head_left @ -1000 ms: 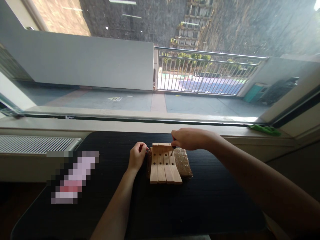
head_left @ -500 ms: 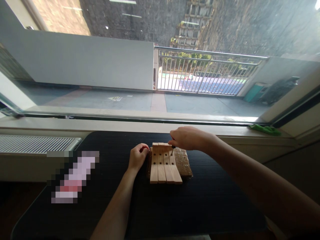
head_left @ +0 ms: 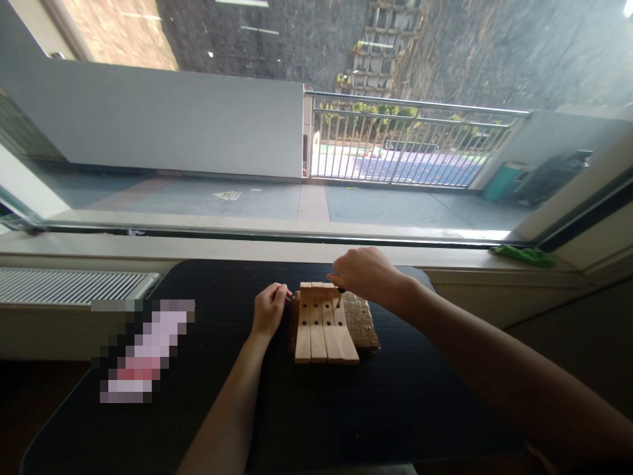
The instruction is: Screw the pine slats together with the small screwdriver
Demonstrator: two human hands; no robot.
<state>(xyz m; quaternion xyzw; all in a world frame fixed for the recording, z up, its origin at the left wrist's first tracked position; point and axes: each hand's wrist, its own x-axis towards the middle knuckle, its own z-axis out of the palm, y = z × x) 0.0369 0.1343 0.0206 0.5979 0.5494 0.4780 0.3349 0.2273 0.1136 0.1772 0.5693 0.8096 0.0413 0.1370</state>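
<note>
Several pale wooden slats (head_left: 317,343) with two rows of dark holes lie side by side on a rough brown block (head_left: 363,326). My right hand (head_left: 366,272) is closed around a screwdriver (head_left: 339,301), whose thin metal shaft stands nearly upright over an upper hole of the rightmost slat. Most of its handle is hidden in my fist. To the left of the block, my left hand (head_left: 270,309) is closed with its fingertips pinched together. A small reddish thing shows at those fingertips, too small to name.
The black table (head_left: 208,369) carries a blurred-out pinkish item (head_left: 148,346) on the left. Beyond it run a window sill (head_left: 257,249) and a large window. A green cloth (head_left: 527,256) lies on the sill at right. A white radiator (head_left: 74,284) stands at far left.
My right hand has turned and shifted slightly left around the screwdriver, which stays at the same hole. My left hand has drawn slightly away from the slats, its fingers still closed.
</note>
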